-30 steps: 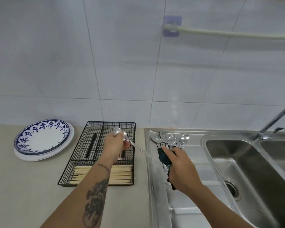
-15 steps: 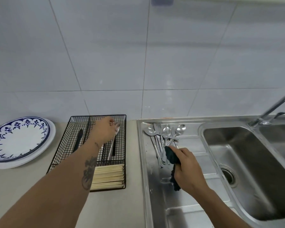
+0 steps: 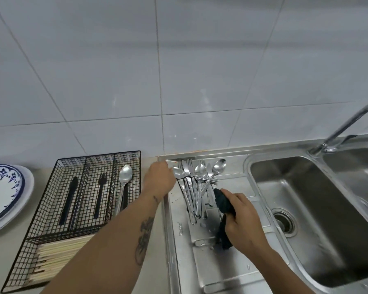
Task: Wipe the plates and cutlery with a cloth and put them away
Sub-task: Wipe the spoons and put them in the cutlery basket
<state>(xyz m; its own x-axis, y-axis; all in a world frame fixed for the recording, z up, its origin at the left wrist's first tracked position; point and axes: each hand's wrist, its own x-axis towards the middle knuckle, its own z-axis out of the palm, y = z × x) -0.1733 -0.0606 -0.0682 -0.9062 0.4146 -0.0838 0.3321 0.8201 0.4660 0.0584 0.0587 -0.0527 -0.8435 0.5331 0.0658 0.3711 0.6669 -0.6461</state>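
Note:
A pile of steel spoons, forks and knives (image 3: 197, 183) lies on the sink's drainboard (image 3: 208, 264). My left hand (image 3: 158, 180) reaches over the drainboard's left edge, its fingers at the bowl of the nearest spoon (image 3: 179, 172) in the pile. My right hand (image 3: 240, 219) grips a dark green cloth (image 3: 222, 205) just right of the cutlery handles. A black wire cutlery tray (image 3: 51, 209) on the counter holds a steel spoon (image 3: 123, 185), a black fork (image 3: 100, 194) and a black knife (image 3: 69, 196). Blue-patterned plates (image 3: 2, 192) are stacked at the far left.
Pale chopsticks (image 3: 57, 255) fill the tray's front compartment. The sink basin (image 3: 319, 211) with its drain lies to the right, a tap (image 3: 346, 126) above it. A white tiled wall stands behind the counter.
My left hand laid the steel spoon in the tray's right compartment, let go, and crossed right to the cutlery pile. My right hand kept the cloth by the cutlery handles.

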